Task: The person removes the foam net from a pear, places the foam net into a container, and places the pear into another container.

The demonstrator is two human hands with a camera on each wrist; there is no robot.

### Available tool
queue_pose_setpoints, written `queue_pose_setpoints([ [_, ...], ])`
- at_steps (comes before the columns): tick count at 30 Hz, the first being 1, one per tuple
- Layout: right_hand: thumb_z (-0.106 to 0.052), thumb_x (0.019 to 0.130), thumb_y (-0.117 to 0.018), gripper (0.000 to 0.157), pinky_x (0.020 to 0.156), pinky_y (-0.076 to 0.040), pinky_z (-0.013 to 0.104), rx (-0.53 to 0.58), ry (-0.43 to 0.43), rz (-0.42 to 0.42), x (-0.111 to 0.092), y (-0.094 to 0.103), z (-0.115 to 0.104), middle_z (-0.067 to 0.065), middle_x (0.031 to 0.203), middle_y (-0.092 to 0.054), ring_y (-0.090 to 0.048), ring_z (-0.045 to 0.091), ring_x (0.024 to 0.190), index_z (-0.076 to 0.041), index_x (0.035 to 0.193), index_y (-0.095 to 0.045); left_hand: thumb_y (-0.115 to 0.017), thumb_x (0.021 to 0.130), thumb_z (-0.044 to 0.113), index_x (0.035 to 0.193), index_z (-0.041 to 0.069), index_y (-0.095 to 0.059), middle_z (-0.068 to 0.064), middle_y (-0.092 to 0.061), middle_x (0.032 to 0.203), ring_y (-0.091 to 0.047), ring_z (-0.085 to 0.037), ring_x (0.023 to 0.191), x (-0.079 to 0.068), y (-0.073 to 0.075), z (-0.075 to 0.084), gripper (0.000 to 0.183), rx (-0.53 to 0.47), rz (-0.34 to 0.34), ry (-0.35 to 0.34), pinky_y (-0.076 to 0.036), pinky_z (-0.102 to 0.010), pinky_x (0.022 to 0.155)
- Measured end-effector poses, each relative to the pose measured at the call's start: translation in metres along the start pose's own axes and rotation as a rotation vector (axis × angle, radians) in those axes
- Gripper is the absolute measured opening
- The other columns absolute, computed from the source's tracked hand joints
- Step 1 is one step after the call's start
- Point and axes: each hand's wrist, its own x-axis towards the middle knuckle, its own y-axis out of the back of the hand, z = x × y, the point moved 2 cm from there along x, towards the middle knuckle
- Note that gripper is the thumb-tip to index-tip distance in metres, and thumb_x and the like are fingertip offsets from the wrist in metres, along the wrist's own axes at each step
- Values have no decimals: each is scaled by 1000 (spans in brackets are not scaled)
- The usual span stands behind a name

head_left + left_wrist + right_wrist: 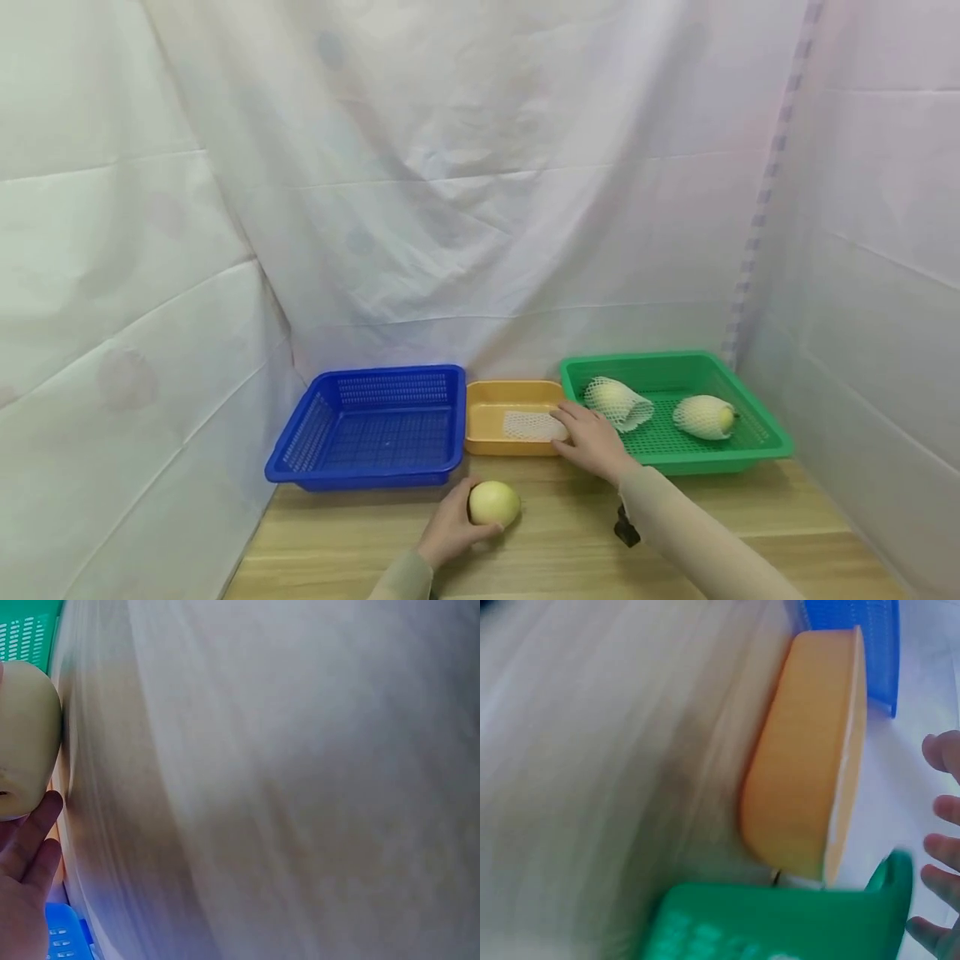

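My left hand grips a round, pale yellow-green pear close over the wooden table, thumb on the near side and fingers on the far side. The left wrist view cuts off part of the pear, with two fingers at its lower end. My right hand is over the right end of a shallow orange tray, beside a white foam net lying inside. Spread fingertips show above the tray's rim in the right wrist view, with nothing between them.
A blue basket stands left of the orange tray. On its right, a green basket holds two pears in white foam nets, one net-covered pear near its left wall. White cloth hangs behind and along both sides.
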Motion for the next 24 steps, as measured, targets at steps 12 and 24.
queue_pose_setpoints([
  [12, -43, 88, -69, 59, 96, -39, 58, -58, -1, 86, -38, -8, 31, 14, 138, -51, -49, 33, 125, -11, 136, -55, -82, 70, 47, 130, 8, -51, -6, -60, 119, -59, -26, 104, 1, -1, 0, 78, 51, 24, -19, -48, -48, 86],
  [24, -46, 90, -64, 64, 86, -47, 53, -152, -75, 110, -51, -21, 33, 12, 125, -63, -61, 31, 110, -6, 138, -51, -83, 68, 48, 127, 10, -50, -2, -60, 116, -59, -21, 103, 3, -3, -3, 77, 45, 20, 0, -48, -45, 86],
])
